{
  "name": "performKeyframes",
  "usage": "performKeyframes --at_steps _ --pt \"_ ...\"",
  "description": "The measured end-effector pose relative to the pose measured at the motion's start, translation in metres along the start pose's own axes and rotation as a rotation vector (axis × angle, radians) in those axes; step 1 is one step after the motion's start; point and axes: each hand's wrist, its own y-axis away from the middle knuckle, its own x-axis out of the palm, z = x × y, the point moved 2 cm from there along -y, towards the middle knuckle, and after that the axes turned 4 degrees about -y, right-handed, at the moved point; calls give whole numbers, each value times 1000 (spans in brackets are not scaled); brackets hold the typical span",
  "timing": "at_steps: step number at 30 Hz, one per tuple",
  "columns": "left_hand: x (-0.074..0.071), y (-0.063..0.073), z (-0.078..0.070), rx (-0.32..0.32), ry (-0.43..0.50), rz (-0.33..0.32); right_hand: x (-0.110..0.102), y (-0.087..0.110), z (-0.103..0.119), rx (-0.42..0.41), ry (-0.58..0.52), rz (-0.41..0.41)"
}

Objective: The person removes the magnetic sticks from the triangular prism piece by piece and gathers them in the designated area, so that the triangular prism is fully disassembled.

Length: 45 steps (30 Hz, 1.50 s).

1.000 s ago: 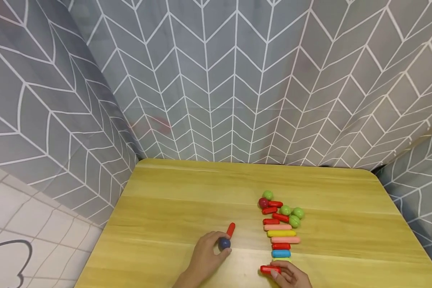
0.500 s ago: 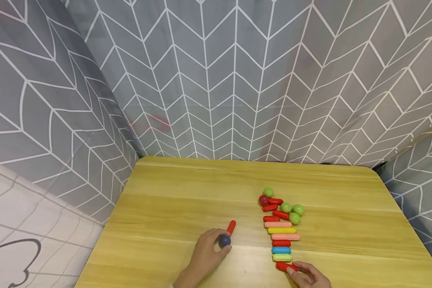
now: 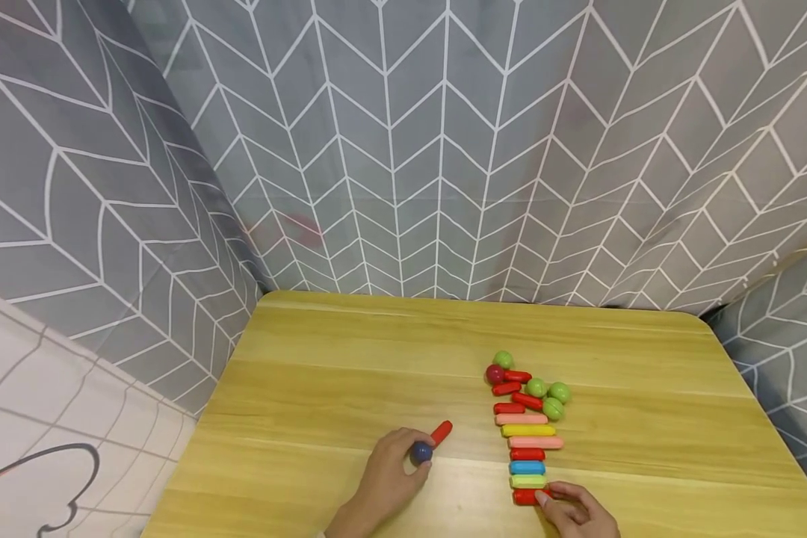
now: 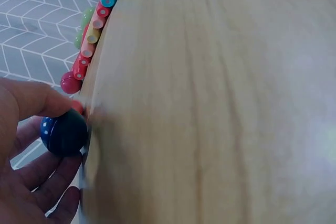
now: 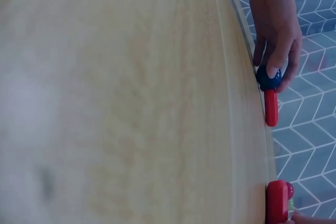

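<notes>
My left hand point(image 3: 388, 478) pinches a dark blue ball point(image 3: 421, 452) between thumb and fingers, low over the wooden table. A short red rod point(image 3: 441, 433) sticks out from the ball, slanting away to the right; the left wrist view mostly hides it behind the ball. My right hand point(image 3: 581, 514) pinches the right end of another red rod point(image 3: 526, 497), also visible in the right wrist view as a red block point(image 5: 276, 202). This rod lies at the near end of a column of rods, just below a lime-yellow rod point(image 3: 528, 482).
Farther up the column come a blue rod point(image 3: 527, 468), a pink rod point(image 3: 535, 443), a yellow rod point(image 3: 527, 430) and several red ones. Green balls point(image 3: 554, 408) and a crimson ball point(image 3: 495, 374) cluster at its far end. A patterned grey curtain point(image 3: 403, 149) hangs behind the table.
My right hand has shifted the red rod rightward and lined it up beneath the lime-yellow rod. In my left hand, the rod on the blue ball has swung to slant more to the right.
</notes>
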Motion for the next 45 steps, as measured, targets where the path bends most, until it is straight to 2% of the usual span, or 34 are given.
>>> performKeyframes --at_steps 5,10,14,19,25,31,37,41,45 --pt "1 2 0 5 4 16 3 11 12 -78 -48 -88" --pt "2 2 0 5 12 39 18 26 30 -233 -110 -103" --pt "3 3 1 36 45 87 37 33 42 -390 -64 -19" --pt "3 5 1 67 87 195 58 34 50 -512 47 145" --pt "3 6 -1 87 100 255 77 32 50 -547 74 292" --pt "2 6 -3 89 122 266 85 30 51 -545 67 379" --pt "4 8 -1 97 168 276 94 27 47 -503 82 438" --pt "3 8 0 112 192 280 99 27 44 -489 53 477" --pt "1 7 -1 84 173 287 101 29 45 -474 58 483"
